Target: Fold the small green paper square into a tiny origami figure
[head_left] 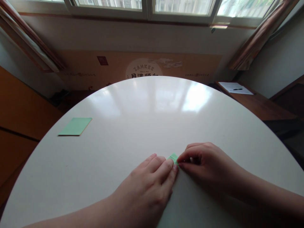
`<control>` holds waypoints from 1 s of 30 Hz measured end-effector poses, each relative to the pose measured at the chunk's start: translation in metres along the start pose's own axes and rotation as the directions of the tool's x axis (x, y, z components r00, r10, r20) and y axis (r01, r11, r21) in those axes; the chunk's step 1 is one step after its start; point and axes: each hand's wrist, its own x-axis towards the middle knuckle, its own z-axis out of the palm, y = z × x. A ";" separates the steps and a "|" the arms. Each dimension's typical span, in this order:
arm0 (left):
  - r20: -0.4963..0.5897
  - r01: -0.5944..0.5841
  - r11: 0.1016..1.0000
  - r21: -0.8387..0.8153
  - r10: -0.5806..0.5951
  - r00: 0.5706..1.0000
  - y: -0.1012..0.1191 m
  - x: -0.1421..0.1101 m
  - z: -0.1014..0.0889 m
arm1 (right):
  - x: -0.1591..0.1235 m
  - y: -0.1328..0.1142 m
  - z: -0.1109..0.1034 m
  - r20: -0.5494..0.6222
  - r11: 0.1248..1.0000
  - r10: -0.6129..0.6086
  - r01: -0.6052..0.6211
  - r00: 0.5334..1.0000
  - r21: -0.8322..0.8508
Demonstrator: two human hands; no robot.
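Observation:
A small piece of folded green paper (173,157) lies near the front middle of the white table, mostly covered by my fingers. My left hand (152,179) holds it down from the left, its thumb and forefinger close together over the near part of the paper. At the paper's right corner, my right hand (205,161) is closed in a pinch, with thumb and forefinger tips on the edge. A visible crease line runs across the uncovered bit of paper. The rest of its shape is hidden under my left hand.
A stack of square green paper (75,126) lies toward the left edge of the round white table (133,126). Beyond the right side, a wooden desk (268,104) carries white sheets (229,86) and a dark pen (237,89). Curtains and windows are behind.

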 end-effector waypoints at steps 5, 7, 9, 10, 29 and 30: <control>-0.001 -0.013 1.000 0.011 0.013 1.000 -0.001 0.001 0.002 | 0.001 0.000 0.000 0.005 1.000 0.008 -0.008 1.000 -0.010; 0.009 -0.009 1.000 0.003 0.009 1.000 0.000 0.001 0.000 | 0.000 0.000 0.000 0.008 1.000 -0.007 0.007 1.000 -0.023; 0.022 -0.006 1.000 -0.006 0.006 1.000 0.001 0.002 -0.003 | -0.001 0.000 0.001 0.005 0.999 -0.030 0.030 1.000 -0.045; 0.028 -0.001 1.000 -0.010 0.001 1.000 0.001 0.002 -0.005 | -0.001 0.000 0.001 0.003 0.997 -0.043 0.043 0.999 -0.058; -0.004 -0.005 1.000 0.018 0.005 1.000 -0.001 0.000 0.001 | -0.002 0.004 -0.013 0.063 0.886 -0.292 0.295 0.954 -0.357; -0.004 -0.006 1.000 0.022 0.006 1.000 -0.001 -0.001 0.001 | -0.002 0.004 -0.014 0.068 0.882 -0.304 0.308 0.950 -0.356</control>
